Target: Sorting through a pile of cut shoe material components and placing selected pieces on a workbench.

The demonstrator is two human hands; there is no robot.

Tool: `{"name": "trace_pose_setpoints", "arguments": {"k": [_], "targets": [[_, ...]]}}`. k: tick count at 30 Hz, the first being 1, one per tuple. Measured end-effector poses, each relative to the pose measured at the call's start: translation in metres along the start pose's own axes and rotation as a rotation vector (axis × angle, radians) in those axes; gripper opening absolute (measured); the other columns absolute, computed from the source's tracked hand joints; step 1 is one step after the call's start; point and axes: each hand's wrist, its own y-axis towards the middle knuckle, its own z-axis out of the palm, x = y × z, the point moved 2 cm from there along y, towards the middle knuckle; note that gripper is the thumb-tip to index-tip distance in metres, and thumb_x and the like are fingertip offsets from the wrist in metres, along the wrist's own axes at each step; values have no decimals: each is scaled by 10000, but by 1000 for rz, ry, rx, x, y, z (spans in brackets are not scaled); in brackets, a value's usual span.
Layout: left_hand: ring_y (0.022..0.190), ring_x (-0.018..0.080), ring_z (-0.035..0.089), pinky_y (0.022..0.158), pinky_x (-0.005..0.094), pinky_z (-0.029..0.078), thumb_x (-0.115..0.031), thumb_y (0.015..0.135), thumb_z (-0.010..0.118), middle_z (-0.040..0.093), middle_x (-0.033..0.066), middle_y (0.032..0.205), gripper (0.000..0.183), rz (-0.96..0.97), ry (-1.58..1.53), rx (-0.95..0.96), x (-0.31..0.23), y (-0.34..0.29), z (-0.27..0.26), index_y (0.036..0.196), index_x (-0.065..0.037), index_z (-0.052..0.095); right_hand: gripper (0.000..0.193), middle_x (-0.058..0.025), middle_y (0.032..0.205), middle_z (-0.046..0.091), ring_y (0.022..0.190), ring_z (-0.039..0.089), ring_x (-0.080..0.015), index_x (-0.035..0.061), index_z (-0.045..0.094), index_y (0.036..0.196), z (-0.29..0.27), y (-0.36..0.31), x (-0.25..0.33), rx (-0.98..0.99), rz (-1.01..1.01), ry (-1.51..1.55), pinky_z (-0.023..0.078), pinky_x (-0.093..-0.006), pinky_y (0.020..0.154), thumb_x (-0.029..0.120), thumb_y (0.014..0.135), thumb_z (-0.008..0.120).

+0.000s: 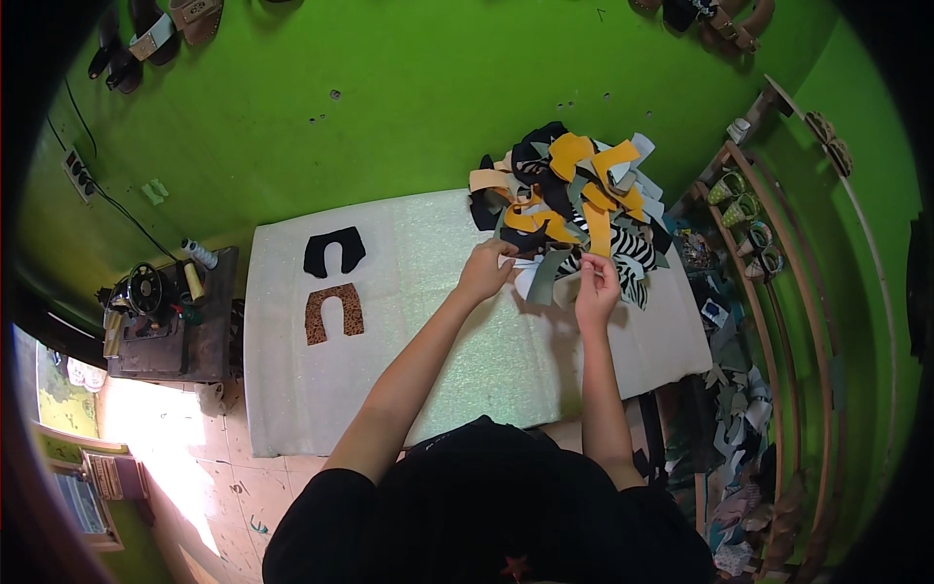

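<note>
A heap of cut material scraps point(545, 185) in yellow, black, grey, white and zebra stripes lies at the table's far right. My left hand point(484, 273) is closed at the heap's near edge, its fingertips on a small white scrap point(506, 260). My right hand point(595, 292) pinches at the lower end of a yellow strip point(597, 230); the exact grip is partly hidden. Between both hands hangs a grey-green piece point(546, 278). On the table's left, a black arch-shaped piece point(315, 255) lies just beyond a leopard-print one point(315, 316).
The pieces rest on a pale-covered table point(389, 389) against a green wall. A sewing machine point(146, 292) with thread cones point(198, 254) stands at left. To the right are a wooden rack point(769, 341) with footwear and more scraps point(735, 419) low down.
</note>
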Motion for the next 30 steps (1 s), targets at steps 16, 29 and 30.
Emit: {"name": "trace_pose_setpoints", "arguments": {"k": [16, 29, 30], "targets": [[743, 217, 600, 659, 283, 477, -138, 687, 681, 588, 127, 838, 442, -386, 47, -277, 57, 39, 45, 1054, 31, 500, 76, -77, 812, 554, 729, 545, -185, 3, 578, 856, 9, 95, -7, 122, -142, -116, 421, -261, 630, 29, 800, 533], [824, 138, 569, 733, 255, 466, -23, 798, 558, 576, 93, 915, 254, -270, -362, -138, 13, 45, 58, 1042, 20, 503, 390, -104, 1049, 493, 991, 452, -331, 103, 524, 1070, 78, 171, -47, 442, -340, -886, 392, -421, 826, 114, 696, 632], [824, 138, 569, 733, 255, 466, -23, 798, 558, 576, 93, 915, 254, -269, -362, -138, 12, 45, 61, 1042, 20, 503, 343, -122, 990, 527, 940, 487, -339, 83, 544, 1036, 76, 172, -51, 410, -360, -782, 411, -409, 792, 106, 703, 621]]}}
